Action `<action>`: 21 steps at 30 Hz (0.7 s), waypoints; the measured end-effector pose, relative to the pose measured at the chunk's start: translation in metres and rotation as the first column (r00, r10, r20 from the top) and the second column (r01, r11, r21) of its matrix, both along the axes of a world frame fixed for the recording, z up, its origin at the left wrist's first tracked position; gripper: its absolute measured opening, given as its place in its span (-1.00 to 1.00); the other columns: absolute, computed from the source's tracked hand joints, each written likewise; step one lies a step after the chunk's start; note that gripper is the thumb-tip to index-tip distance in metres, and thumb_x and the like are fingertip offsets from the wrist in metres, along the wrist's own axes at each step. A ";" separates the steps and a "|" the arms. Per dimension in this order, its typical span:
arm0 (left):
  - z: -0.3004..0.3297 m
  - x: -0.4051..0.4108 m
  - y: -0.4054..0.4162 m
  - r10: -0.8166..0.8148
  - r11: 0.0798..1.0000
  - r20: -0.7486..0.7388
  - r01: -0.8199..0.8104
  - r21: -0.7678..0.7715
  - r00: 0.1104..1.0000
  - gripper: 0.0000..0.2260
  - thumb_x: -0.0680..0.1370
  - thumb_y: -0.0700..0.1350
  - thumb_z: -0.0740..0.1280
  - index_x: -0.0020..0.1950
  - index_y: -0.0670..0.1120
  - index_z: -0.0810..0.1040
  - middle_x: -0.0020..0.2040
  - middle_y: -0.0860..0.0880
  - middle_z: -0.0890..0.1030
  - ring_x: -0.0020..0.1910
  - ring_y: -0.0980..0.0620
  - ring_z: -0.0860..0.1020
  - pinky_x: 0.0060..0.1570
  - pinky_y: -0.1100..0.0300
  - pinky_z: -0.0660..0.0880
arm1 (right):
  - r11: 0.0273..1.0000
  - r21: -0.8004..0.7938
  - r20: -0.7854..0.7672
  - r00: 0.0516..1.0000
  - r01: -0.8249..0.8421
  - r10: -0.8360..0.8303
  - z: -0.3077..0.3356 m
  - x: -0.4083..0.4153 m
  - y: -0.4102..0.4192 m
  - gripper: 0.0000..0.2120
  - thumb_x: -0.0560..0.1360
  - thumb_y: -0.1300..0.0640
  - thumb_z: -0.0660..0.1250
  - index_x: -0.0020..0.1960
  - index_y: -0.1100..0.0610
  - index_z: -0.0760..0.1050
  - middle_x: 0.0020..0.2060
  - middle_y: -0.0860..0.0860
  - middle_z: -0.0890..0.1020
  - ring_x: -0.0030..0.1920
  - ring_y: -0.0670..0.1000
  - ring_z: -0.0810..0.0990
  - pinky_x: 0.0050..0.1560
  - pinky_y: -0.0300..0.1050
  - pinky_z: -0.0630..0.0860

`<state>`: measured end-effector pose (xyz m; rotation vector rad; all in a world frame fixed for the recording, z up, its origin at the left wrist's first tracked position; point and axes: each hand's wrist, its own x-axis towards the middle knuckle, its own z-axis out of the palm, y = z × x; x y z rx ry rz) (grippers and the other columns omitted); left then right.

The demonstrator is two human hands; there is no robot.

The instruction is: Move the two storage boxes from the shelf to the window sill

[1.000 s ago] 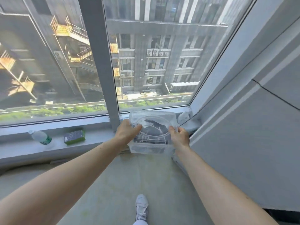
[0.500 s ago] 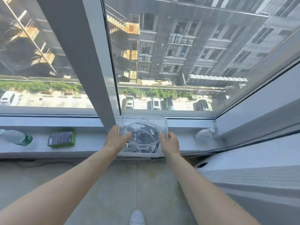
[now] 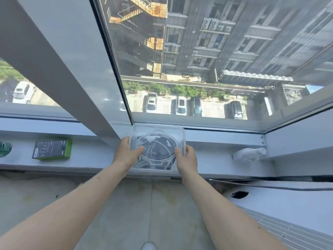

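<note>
A clear plastic storage box (image 3: 158,139) with a round ring on its lid and dark cables inside rests on the white window sill (image 3: 93,157), close to the grey window post. My left hand (image 3: 126,154) grips its left side, thumb on the lid. My right hand (image 3: 187,159) grips its right side the same way. Only this one storage box is in view; the shelf is out of frame.
A green and black carton (image 3: 52,149) lies on the sill to the left, with a green-labelled bottle (image 3: 4,148) at the frame's left edge. A white spray bottle (image 3: 249,154) lies on the sill at the right corner. The window glass stands directly behind the box.
The view has tilted down and closer to the sill. The box, held in both hands, has come forward from in front of the sill to rest on it by the window post.
</note>
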<state>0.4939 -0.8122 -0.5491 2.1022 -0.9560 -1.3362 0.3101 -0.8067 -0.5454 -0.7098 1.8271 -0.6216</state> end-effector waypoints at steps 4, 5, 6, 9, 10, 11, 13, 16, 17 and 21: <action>-0.010 0.001 -0.006 -0.015 1.000 -0.010 0.015 0.002 1.000 -0.65 0.50 -0.06 0.41 0.26 -0.07 0.48 0.12 0.00 0.61 0.12 -0.04 0.57 0.02 0.12 0.46 | 1.000 -0.001 0.009 1.000 0.014 -0.014 -0.012 -0.001 -0.003 -0.72 0.58 0.02 0.22 0.25 0.07 0.42 -0.08 -0.10 0.55 -0.03 -0.01 0.53 0.01 -0.12 0.41; -0.013 0.001 -0.008 -0.012 1.000 -0.019 0.012 -0.007 1.000 -0.64 0.49 -0.05 0.41 0.26 -0.07 0.48 0.13 0.00 0.61 0.12 -0.04 0.57 0.05 0.10 0.48 | 1.000 -0.006 0.018 1.000 0.018 -0.018 -0.015 -0.002 -0.005 -0.72 0.58 0.02 0.22 0.26 0.06 0.41 -0.10 -0.13 0.54 -0.03 -0.02 0.52 0.01 -0.12 0.40; -0.014 0.001 -0.009 -0.011 1.000 -0.017 0.011 -0.003 1.000 -0.63 0.49 -0.05 0.41 0.27 -0.07 0.48 0.13 0.00 0.61 0.13 -0.04 0.57 0.08 0.07 0.50 | 1.000 -0.010 0.018 1.000 0.019 -0.019 -0.017 -0.002 -0.006 -0.72 0.58 0.02 0.22 0.26 0.06 0.41 -0.11 -0.15 0.53 -0.03 -0.03 0.52 0.01 -0.12 0.40; -0.015 0.001 -0.009 -0.001 1.000 -0.019 0.000 -0.009 1.000 -0.62 0.49 -0.06 0.41 0.28 -0.06 0.48 0.16 0.00 0.61 0.15 -0.04 0.57 0.17 -0.01 0.52 | 0.999 -0.030 0.025 1.000 0.016 -0.015 -0.019 -0.002 -0.008 -0.68 0.58 0.02 0.23 0.31 0.07 0.39 0.01 -0.07 0.55 0.05 0.01 0.52 0.07 -0.12 0.40; -0.015 0.001 -0.008 -0.003 1.000 -0.024 0.003 0.000 1.000 -0.62 0.49 -0.06 0.41 0.28 -0.05 0.48 0.16 0.00 0.61 0.15 -0.04 0.57 0.19 -0.03 0.51 | 1.000 -0.026 0.030 0.999 0.013 -0.012 -0.021 -0.002 -0.008 -0.66 0.58 0.02 0.23 0.32 0.08 0.38 0.06 -0.05 0.55 0.07 0.01 0.52 0.08 -0.12 0.40; -0.016 0.001 -0.008 -0.001 1.000 -0.023 0.001 -0.002 1.000 -0.63 0.49 -0.06 0.41 0.28 -0.04 0.48 0.16 0.01 0.61 0.15 -0.04 0.57 0.20 -0.04 0.51 | 1.000 -0.027 0.029 1.000 0.012 -0.011 -0.021 -0.002 -0.007 -0.65 0.58 0.02 0.23 0.33 0.07 0.38 0.08 -0.04 0.55 0.08 0.02 0.52 0.09 -0.12 0.40; -0.017 0.002 -0.008 0.000 1.000 -0.016 0.000 -0.009 1.000 -0.63 0.49 -0.05 0.40 0.28 -0.04 0.49 0.16 0.01 0.62 0.16 -0.04 0.58 0.20 -0.05 0.51 | 1.000 -0.029 0.021 1.000 0.010 -0.009 -0.023 -0.001 -0.007 -0.64 0.58 0.01 0.23 0.34 0.07 0.37 0.09 -0.04 0.55 0.10 0.03 0.53 0.10 -0.11 0.40; -0.013 0.001 -0.007 -0.030 1.000 0.000 0.030 0.003 1.000 -0.64 0.49 -0.02 0.38 0.28 -0.02 0.49 0.17 0.01 0.61 0.18 -0.06 0.57 0.20 -0.05 0.51 | 0.999 -0.038 0.019 1.000 -0.007 0.008 -0.018 -0.002 -0.007 -0.63 0.58 0.01 0.22 0.35 0.08 0.36 0.10 -0.03 0.56 0.11 0.03 0.53 0.11 -0.11 0.40; -0.014 0.002 -0.007 -0.037 0.999 -0.002 0.037 0.004 0.999 -0.63 0.50 -0.01 0.37 0.30 -0.02 0.48 0.20 0.01 0.60 0.21 -0.06 0.56 0.21 -0.04 0.50 | 0.999 -0.037 0.032 0.999 -0.018 0.019 -0.021 -0.003 -0.008 -0.62 0.58 0.00 0.22 0.36 0.08 0.35 0.14 -0.02 0.56 0.11 0.02 0.52 0.12 -0.11 0.40; -0.002 0.001 0.000 -0.061 0.996 0.004 0.060 0.062 0.998 -0.41 0.53 0.04 0.35 0.50 -0.09 0.28 0.49 -0.06 0.38 0.46 -0.07 0.36 0.38 0.05 0.33 | 0.999 -0.036 0.039 0.999 -0.030 0.032 -0.013 -0.010 -0.002 -0.47 0.57 -0.03 0.24 0.47 0.10 0.24 0.43 0.01 0.41 0.41 0.01 0.40 0.39 -0.05 0.33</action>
